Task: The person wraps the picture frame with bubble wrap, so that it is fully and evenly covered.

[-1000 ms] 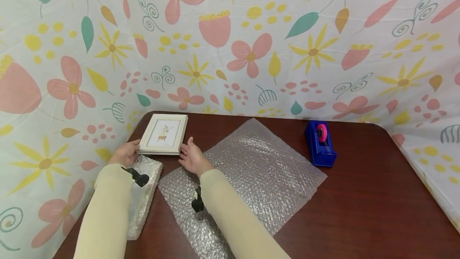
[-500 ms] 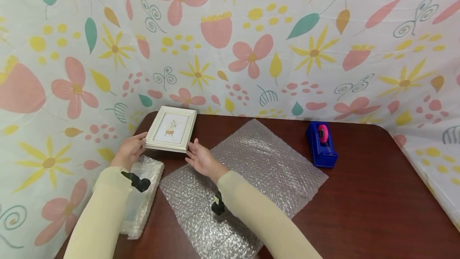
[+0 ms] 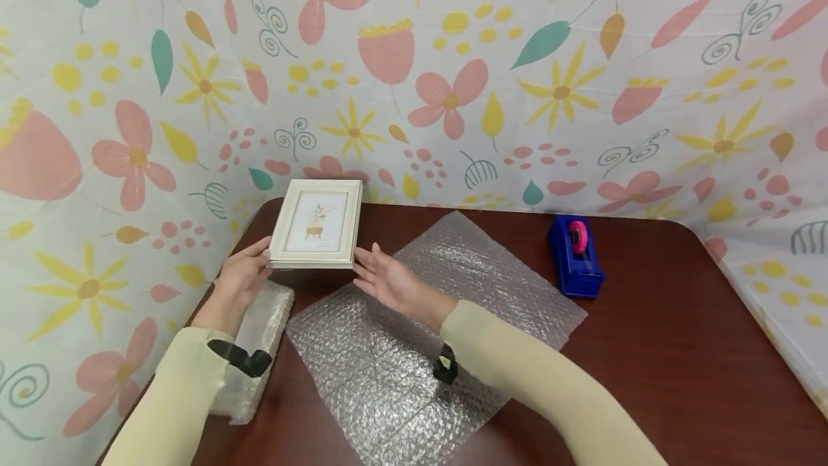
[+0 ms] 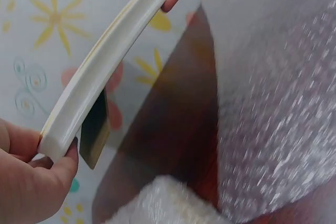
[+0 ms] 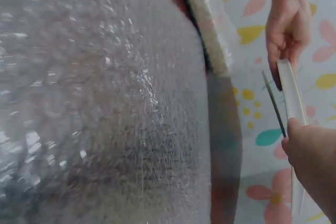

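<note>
A cream picture frame (image 3: 315, 225) with a potted-plant print is held up above the far left of the table. My left hand (image 3: 238, 280) pinches its near left corner between thumb and fingers. At the near right corner, my right hand (image 3: 396, 282) grips the edge. The left wrist view shows the frame's side edge-on, with its dark stand (image 4: 96, 132) folded out behind. Below the left forearm lies a flat bundle (image 3: 268, 329) in bubble wrap, partly hidden by the arm. A sheet of bubble wrap (image 3: 388, 380) is spread under the right forearm.
A blue tape dispenser (image 3: 574, 257) with a pink core stands at the back right of the dark wooden table (image 3: 679, 351). Flower-printed cloth (image 3: 446, 27) hangs along the back and both sides.
The picture frame has risen off the table and shifted right, tilting its face toward me. Both hands have moved with it, and the right forearm has swung outward to the right.
</note>
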{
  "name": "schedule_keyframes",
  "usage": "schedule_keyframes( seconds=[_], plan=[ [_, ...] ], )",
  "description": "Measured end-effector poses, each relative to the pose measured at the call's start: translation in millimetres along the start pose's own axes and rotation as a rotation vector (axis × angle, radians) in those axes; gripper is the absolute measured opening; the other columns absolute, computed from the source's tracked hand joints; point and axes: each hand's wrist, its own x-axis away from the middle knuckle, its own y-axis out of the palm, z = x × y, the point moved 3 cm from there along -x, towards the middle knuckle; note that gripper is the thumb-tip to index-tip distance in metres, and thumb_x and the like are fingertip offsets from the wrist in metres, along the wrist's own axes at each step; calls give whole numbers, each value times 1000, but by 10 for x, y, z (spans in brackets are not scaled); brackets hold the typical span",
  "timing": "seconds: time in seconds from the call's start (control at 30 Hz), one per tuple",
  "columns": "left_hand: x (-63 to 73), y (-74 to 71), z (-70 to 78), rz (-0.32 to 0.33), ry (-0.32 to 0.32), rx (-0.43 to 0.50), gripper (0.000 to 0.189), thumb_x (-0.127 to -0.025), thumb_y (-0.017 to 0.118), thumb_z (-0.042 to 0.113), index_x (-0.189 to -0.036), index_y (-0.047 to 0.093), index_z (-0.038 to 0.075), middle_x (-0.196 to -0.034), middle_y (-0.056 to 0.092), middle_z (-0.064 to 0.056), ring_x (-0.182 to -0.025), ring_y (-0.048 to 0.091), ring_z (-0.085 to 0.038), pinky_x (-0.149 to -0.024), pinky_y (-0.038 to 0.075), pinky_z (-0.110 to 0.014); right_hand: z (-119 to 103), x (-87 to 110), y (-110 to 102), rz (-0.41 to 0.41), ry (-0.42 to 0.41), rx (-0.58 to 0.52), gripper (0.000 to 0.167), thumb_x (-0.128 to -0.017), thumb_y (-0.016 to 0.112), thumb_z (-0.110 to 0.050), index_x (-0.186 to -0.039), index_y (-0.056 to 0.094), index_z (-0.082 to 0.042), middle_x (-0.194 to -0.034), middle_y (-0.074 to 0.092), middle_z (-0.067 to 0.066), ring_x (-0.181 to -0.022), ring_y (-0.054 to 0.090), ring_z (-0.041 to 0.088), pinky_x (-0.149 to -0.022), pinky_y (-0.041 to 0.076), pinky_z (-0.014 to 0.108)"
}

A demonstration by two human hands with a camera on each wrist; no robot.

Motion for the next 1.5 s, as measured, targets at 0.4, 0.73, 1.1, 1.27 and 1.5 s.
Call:
schedule_keyframes(
  seconds=[0.4,0.73,1.1,1.27,1.5],
  plan=[
    [325,427,-60,-20,52,18,52,-111,34,10,-162,24,8,-170,25,-14,-143,49,-13,-128,30,-31,-140,615,-224,-75,3,122,63,-113,4,-37,-164,-3,-1,-174,-9,14,-162,-2,34,-133,11,46],
    [548,684,-191,-76,74,38,52,-111,36,8,-161,25,5,-169,28,-16,-125,59,-1,-113,42,-20,-96,985,-330,-30,28,153,61,-113,10,-32,-163,-8,-1,-172,-15,15,-161,-2,39,-132,11,48],
    [654,903,-388,-74,83,102,51,-109,38,6,-159,29,-1,-167,30,-21,-91,59,20,-118,41,-24,-72,1207,-405,69,35,218,62,-113,23,-24,-162,-4,2,-172,-12,20,-160,3,45,-130,17,50],
    [680,998,-503,-73,61,133,50,-109,41,7,-158,32,-1,-164,34,-21,-91,60,16,-97,49,-12,-39,1303,-463,139,27,263,68,-110,37,-20,-163,0,2,-172,-5,22,-158,13,48,-129,22,51],
    [712,1128,-625,-50,53,168,48,-107,47,4,-154,41,-2,-149,58,-10,-87,63,9,-78,49,-10,51,1412,-487,403,-43,438,58,-106,49,-11,-158,28,3,-165,31,22,-141,50,42,-118,43,52]
  ],
)
